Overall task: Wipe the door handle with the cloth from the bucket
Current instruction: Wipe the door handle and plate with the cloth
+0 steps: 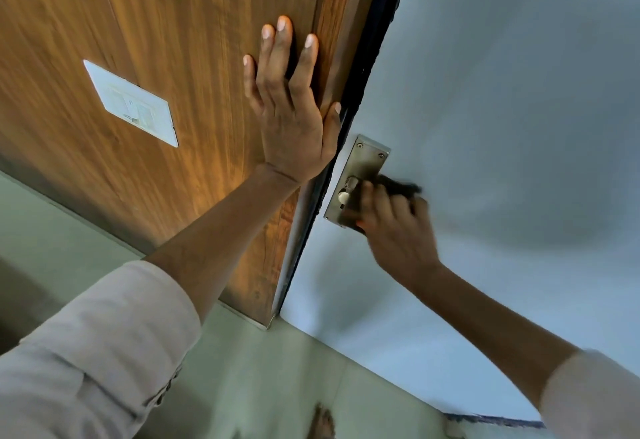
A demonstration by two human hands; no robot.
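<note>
Against wood panel [173, 23], left hand [291, 116] spread flat, right hand [391, 220] clutching dark cloth [398, 186] on door handle [349, 189]

I can read no text, brand, number or sign anywhere. The one likely carrier is the white switch plate [131, 103] on the wooden panel [166, 23], well to the left of my left hand's fingers [277, 47]; its faint grey marks are too blurred to make out. The metal handle plate [363, 165], just above my right fingers [384, 203], bears only screws.
</note>
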